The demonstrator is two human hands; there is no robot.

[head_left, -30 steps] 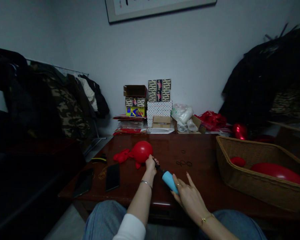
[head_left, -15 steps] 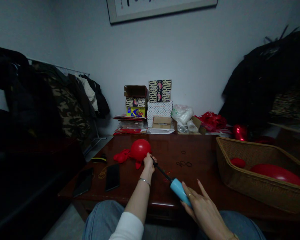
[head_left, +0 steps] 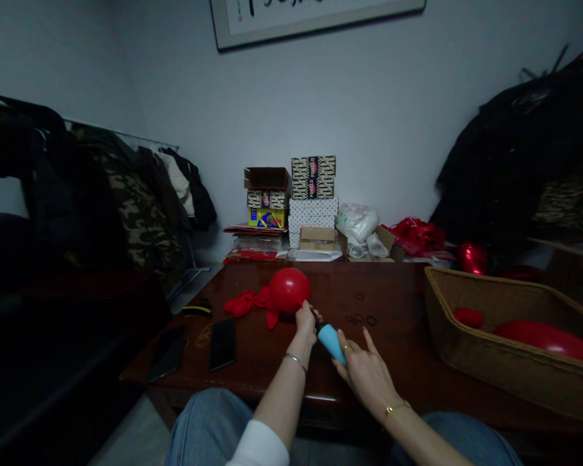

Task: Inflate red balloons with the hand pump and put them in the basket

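Head view: holding red balloon (head_left: 289, 289) over table (head_left: 398, 310) with left hand (head_left: 307, 320), blue pump (head_left: 331, 343) with right hand (head_left: 368, 370). Likely light, stretchy, easily burst; best pinched at neck, without squeezing body.

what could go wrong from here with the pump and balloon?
1. The left hand hides where the round red balloon meets the blue pump; if its pinch slackened, the balloon might slip off.
2. The right hand has fingers extended off the pump, so its hold might slip.
3. The balloon looks rounded and smooth; too much more air might burst it.
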